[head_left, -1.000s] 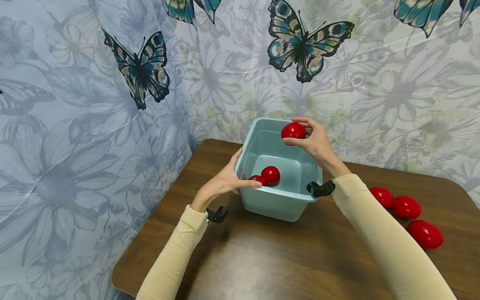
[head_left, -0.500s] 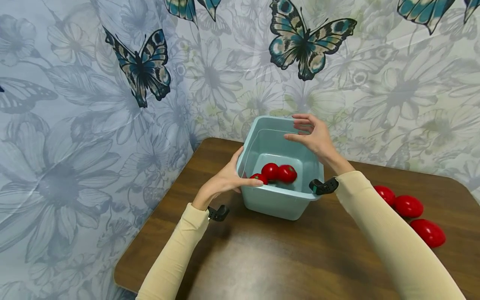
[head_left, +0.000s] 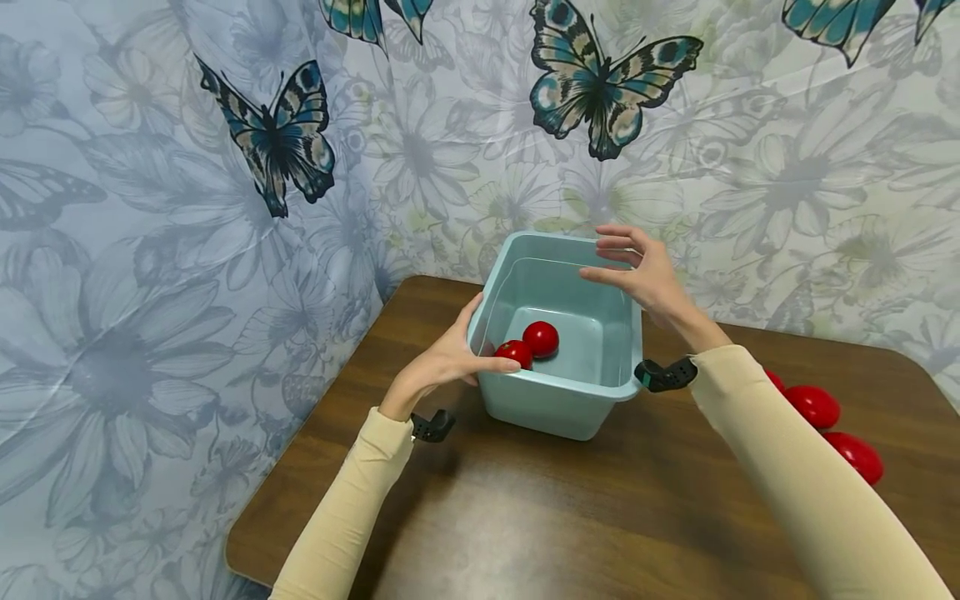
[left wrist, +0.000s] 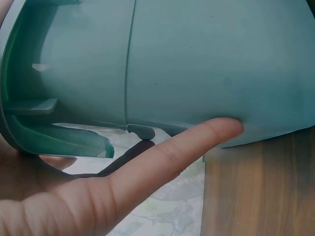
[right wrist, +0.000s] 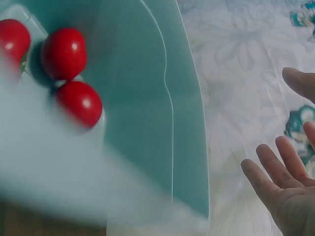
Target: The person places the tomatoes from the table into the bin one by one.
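A pale blue-green plastic bin (head_left: 555,406) stands on the table. My left hand (head_left: 442,354) grips its near left corner, thumb along the near rim. In the left wrist view a straight finger (left wrist: 167,162) lies against the bin's outer wall. Two red tomatoes (head_left: 540,339) show inside the bin in the head view; the right wrist view shows three tomatoes (right wrist: 64,53) there. My right hand (head_left: 647,271) holds nothing. It hovers by the bin's far right rim, thumb and fingers spread apart.
More red tomatoes (head_left: 813,406) lie on the brown wooden table (head_left: 570,517) at the right, partly behind the right sleeve. A butterfly-patterned cloth backdrop (head_left: 450,167) rises close behind the bin and along the left.
My right hand has let go of a tomato, which dropped into the bin and rolled there. The hand has since shifted slightly right. My left hand has kept its place on the bin.
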A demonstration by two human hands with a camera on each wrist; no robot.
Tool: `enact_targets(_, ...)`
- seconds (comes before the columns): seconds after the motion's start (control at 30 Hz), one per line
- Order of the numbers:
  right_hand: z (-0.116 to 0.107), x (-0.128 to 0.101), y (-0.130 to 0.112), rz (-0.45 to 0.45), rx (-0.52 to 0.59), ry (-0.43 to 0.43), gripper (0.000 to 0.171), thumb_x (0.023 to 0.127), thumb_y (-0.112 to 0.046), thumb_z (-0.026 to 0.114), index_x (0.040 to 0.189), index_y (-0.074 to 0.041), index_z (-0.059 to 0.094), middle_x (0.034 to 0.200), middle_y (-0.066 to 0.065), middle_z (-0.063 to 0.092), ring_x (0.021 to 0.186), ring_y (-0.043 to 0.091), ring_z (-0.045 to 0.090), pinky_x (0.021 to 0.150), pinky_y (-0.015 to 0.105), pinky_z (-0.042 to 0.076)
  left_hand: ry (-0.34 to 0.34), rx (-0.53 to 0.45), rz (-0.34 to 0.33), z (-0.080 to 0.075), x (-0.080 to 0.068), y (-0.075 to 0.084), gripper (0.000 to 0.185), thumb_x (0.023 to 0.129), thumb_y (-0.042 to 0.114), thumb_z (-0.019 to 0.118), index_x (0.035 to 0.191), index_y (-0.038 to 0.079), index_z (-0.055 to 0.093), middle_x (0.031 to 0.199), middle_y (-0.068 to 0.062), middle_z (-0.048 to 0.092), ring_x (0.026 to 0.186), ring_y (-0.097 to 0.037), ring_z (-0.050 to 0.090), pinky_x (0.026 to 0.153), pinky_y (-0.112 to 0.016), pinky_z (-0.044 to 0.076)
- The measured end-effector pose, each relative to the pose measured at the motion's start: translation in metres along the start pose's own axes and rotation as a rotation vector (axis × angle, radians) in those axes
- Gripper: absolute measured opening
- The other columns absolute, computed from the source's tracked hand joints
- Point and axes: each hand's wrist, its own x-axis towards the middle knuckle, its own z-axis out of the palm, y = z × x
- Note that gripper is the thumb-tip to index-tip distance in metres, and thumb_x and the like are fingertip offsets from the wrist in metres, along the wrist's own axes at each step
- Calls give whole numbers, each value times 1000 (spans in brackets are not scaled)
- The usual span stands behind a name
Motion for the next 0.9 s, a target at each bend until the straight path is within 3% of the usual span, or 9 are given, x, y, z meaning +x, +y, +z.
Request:
enact_targets(0.23, -65, -31, 26, 37, -81, 83, 60, 92, -13, 82, 146, -18, 57, 125, -11, 61, 120, 7, 63, 86, 12, 53, -1, 8, 6, 2, 3, 0, 129, 78, 33, 93, 168, 37, 2, 166, -16, 26, 143, -48, 40, 85, -72, 54)
enact_targets(0.37, -112, -64, 52, 86, -140, 122, 54, 95, -14, 79, 143, -23, 57, 119, -23, 60, 108, -11, 61, 83, 8, 50, 8, 11, 13, -2, 1, 1, 129, 78, 33, 93, 168, 37, 1, 166, -17, 25, 142, -50, 40, 85, -72, 54)
enact_targets(0.53, -162, -112, 90, 157, -181, 145, 48, 96, -9, 77, 130, -37, 59, 108, -36, 61, 98, -19, 60, 77, 3, 46, 21, 30, 10, -11, -6, 0, 127, 80, 34, 92, 168, 36, 0, 168, -16, 22, 142, -50, 39, 84, -69, 56)
enact_targets(0.7, -192, -139, 108, 225, -133, 185, 50, 97, -6, 76, 128, -41, 59, 105, -38, 63, 97, -19, 61, 75, 3, 45, 30, 31, 3, -16, -10, -3, 126, 81, 34, 91, 168, 37, 0, 168, -16, 21, 142, -52, 38, 84, -71, 55)
enact_targets(0.9, -206, -149, 114, 254, -134, 228, 50, 97, -9, 76, 130, -41, 57, 109, -37, 61, 97, -19, 60, 74, 3, 46, -14, -3, 14, 1, 0, -3, 128, 80, 35, 92, 168, 37, 0, 168, -16, 21, 142, -51, 39, 86, -72, 54)
